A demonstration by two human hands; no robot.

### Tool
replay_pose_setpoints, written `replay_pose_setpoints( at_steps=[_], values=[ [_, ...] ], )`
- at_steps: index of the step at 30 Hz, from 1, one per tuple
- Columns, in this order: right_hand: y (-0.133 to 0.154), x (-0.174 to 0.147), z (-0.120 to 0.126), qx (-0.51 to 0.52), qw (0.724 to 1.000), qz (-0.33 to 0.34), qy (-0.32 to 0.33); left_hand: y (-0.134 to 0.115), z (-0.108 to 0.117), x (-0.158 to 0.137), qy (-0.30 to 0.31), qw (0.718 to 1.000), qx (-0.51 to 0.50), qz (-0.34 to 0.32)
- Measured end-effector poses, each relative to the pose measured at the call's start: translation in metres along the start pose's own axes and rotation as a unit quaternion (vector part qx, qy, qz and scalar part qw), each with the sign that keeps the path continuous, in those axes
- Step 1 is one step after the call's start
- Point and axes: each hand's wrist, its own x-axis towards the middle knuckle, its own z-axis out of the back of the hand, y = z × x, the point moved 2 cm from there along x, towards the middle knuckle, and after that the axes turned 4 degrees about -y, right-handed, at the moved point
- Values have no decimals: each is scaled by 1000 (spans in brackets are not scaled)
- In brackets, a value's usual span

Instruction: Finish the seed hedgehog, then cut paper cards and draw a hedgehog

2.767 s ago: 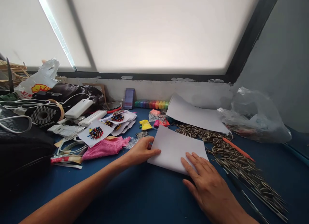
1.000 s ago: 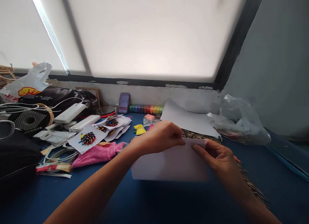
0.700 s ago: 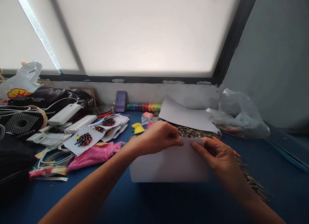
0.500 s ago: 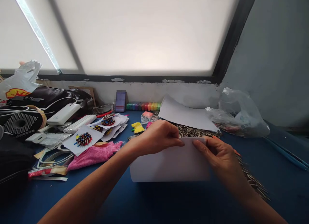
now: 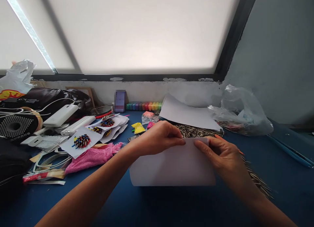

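Observation:
A white sheet of paper (image 5: 171, 171) is curved over on itself above the blue table, its rounded bend towards me. My left hand (image 5: 164, 138) pinches the sheet's upper edge between thumb and curled fingers. Close by on the right, my right hand (image 5: 218, 152) grips the same edge, thumb on the near side and fingers behind. An orange stick-like thing (image 5: 217, 137) shows beside the right fingers; whether they hold it I cannot tell. Behind the hands lies a heap of striped seeds (image 5: 193, 131), partly covered by another white sheet (image 5: 188, 112). More seeds (image 5: 260, 184) lie beyond my right wrist.
On the left are paper cards with seed decorations (image 5: 82, 140), a pink cloth (image 5: 93, 158), white power banks (image 5: 61, 116) and a tape roll (image 5: 21, 124). Coloured clay blocks (image 5: 144, 106) line the wall. A plastic bag (image 5: 245, 112) sits at right, near a blue folder (image 5: 289, 150).
The view has shifted slightly, so things on the table appear a little further left. Both hands keep their hold on the sheet, and its lower bend looks slightly fuller.

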Motion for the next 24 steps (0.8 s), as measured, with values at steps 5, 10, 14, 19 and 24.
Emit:
replay_pose_setpoints(
  at_steps=[5,10,14,19,24],
  values=[
    [-4,1,-1,20,999,-30,11,3,-1,2,-2,1000,-21,20],
    [-10,0,-4,36,997,-61,35,7,-2,3,-1,999,-37,32],
    [-10,1,-5,33,997,-54,40,8,-3,4,2,999,-32,27],
    [-9,0,-5,22,998,-44,37,9,-3,4,3,999,-33,27],
    [-10,1,-5,26,997,-60,39,10,-4,4,16,999,-19,24]
  ],
)
